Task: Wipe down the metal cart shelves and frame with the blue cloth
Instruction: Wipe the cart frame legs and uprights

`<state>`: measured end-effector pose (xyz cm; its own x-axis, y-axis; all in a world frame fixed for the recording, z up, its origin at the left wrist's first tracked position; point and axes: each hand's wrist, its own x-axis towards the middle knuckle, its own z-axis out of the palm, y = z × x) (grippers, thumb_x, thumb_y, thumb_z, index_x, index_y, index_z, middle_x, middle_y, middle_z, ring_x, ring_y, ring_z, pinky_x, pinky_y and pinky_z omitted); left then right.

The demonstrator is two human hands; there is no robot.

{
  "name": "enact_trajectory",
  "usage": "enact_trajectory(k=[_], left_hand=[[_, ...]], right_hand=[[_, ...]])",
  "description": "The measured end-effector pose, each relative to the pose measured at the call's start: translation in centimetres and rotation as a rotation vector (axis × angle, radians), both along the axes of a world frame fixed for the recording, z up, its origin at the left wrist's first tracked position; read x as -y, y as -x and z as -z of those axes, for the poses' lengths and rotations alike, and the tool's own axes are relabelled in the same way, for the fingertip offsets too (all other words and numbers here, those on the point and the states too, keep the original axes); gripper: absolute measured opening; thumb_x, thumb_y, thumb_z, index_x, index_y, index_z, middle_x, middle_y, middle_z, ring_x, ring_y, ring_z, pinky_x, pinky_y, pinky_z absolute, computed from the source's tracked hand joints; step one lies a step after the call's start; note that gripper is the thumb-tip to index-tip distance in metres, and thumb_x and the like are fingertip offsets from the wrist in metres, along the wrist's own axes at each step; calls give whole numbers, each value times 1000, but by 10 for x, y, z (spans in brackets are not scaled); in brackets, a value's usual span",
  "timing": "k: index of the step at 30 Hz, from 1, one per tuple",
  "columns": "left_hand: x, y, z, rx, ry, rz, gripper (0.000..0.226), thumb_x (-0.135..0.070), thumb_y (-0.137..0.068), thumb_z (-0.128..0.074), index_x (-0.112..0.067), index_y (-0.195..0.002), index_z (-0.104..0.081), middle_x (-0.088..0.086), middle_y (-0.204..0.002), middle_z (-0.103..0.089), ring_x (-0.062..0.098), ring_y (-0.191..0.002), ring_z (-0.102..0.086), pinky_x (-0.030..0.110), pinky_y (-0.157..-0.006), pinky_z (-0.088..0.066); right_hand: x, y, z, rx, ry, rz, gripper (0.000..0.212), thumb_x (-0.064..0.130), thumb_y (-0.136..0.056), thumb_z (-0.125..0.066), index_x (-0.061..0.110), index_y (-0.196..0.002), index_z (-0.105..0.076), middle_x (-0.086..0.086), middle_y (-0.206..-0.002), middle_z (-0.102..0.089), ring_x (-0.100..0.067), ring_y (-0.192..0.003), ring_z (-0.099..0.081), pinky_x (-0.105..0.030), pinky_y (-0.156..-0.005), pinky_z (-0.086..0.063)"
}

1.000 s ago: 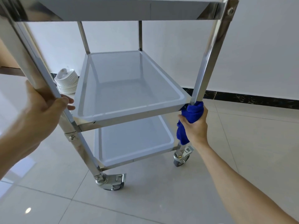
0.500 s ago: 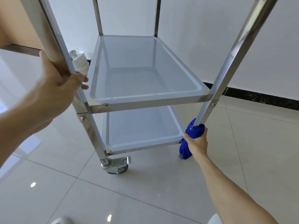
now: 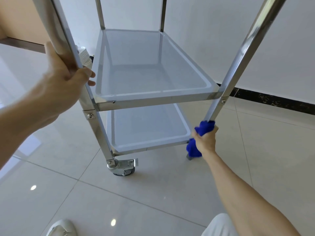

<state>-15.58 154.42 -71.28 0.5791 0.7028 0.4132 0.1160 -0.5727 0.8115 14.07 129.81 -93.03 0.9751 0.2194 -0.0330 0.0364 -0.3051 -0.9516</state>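
The metal cart (image 3: 153,99) stands on a tiled floor (image 3: 153,193) with its long axis running away from the person toward the white wall (image 3: 221,40); its near short end faces the camera. The middle shelf (image 3: 150,68) and the bottom shelf (image 3: 146,126) lie level, one above the other, both with their long sides pointing at the wall.

The left hand (image 3: 64,72) grips the near left post (image 3: 68,41) above the middle shelf, fingers curled round the metal, with two fingertips (image 3: 90,74) showing on the shelf side of the post. That post leans up and to the left in this wide view.

The right hand (image 3: 205,140) grips the blue cloth (image 3: 203,128), which is bunched round the near right post (image 3: 238,62) between the two shelves, just above the bottom shelf's corner. A loose tail of cloth hangs below the fingers, covering the foot of that post.

Below the left post sits a caster (image 3: 122,167). A white shoe (image 3: 61,227) and a pale trouser leg (image 3: 219,225) show at the bottom edge. A stack of white bowls (image 3: 84,57) sits beyond the left fingers.
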Motion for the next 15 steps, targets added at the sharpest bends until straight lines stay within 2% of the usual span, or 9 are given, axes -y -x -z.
enact_trajectory(k=[1, 2, 4, 6, 7, 9, 11, 13, 15], left_hand=[[3, -3, 1, 20, 53, 20, 33, -39, -89, -58, -24, -114, -43, -7, -90, -70, 8, -80, -72, 40, -73, -55], [4, -5, -1, 14, 64, 23, 26, -34, -89, -54, -35, -108, -37, -11, -92, -69, 9, -84, -72, 44, -77, -56], [9, -6, -4, -20, 48, 17, 26, -29, -91, -52, -42, -99, -32, -12, -94, -68, 9, -86, -72, 46, -82, -56], [14, -5, -8, -20, 61, -5, 26, -24, -95, -52, -36, -105, -32, -7, -98, -68, 11, -89, -71, 47, -85, -56], [15, -4, -8, -33, 60, -11, 27, -22, -96, -53, -30, -110, -31, -2, -103, -68, 15, -93, -70, 49, -87, -56], [18, -4, -10, -31, 70, -29, 32, -23, -95, -54, -23, -116, -30, 14, -112, -65, 28, -101, -67, 55, -94, -52], [17, -4, -11, -44, 73, -45, 35, -27, -93, -56, -21, -117, -32, 22, -113, -62, 37, -103, -62, 59, -96, -48], [16, -2, -11, -63, 85, -50, 38, -30, -92, -59, -18, -119, -35, 8, -101, -64, 30, -97, -63, 53, -92, -50], [18, -1, -13, -62, 56, -73, 36, -36, -93, -61, -17, -113, -39, -18, -80, -56, 14, -82, -59, 42, -82, -50]], right_hand=[[8, -1, 10, -81, 76, -62, 57, 5, -91, -67, 13, -136, -33, -2, -111, -62, -27, -104, -63, -17, -70, -42], [14, -2, 16, -137, 131, -99, 57, 5, -92, -65, 14, -138, -32, -4, -113, -64, -28, -104, -62, -21, -74, -43], [19, -3, 16, -193, 141, -106, 52, 9, -94, -62, 16, -138, -35, -7, -116, -65, -20, -90, -65, -26, -72, -45], [18, 1, 5, -196, 61, -88, 44, 13, -96, -61, 13, -135, -39, -7, -105, -65, -10, -71, -70, -26, -65, -53], [16, 4, -3, -184, 11, -77, 43, 15, -97, -60, 12, -135, -40, -8, -104, -65, -12, -76, -72, -33, -73, -57], [14, 16, -21, -129, -72, -37, 45, 17, -97, -61, 15, -138, -41, -6, -110, -65, -21, -98, -69, -49, -97, -52], [14, 33, -45, -27, -153, 5, 46, 19, -98, -62, 19, -139, -42, 6, -107, -64, -3, -94, -66, -44, -99, -48], [13, 53, -72, 78, -255, 28, 44, 19, -99, -61, 18, -138, -43, 11, -106, -63, 11, -83, -63, -32, -90, -47], [11, 73, -100, 152, -354, 36, 38, 20, -100, -60, 16, -135, -45, 8, -106, -63, 6, -86, -62, -32, -90, -47]])
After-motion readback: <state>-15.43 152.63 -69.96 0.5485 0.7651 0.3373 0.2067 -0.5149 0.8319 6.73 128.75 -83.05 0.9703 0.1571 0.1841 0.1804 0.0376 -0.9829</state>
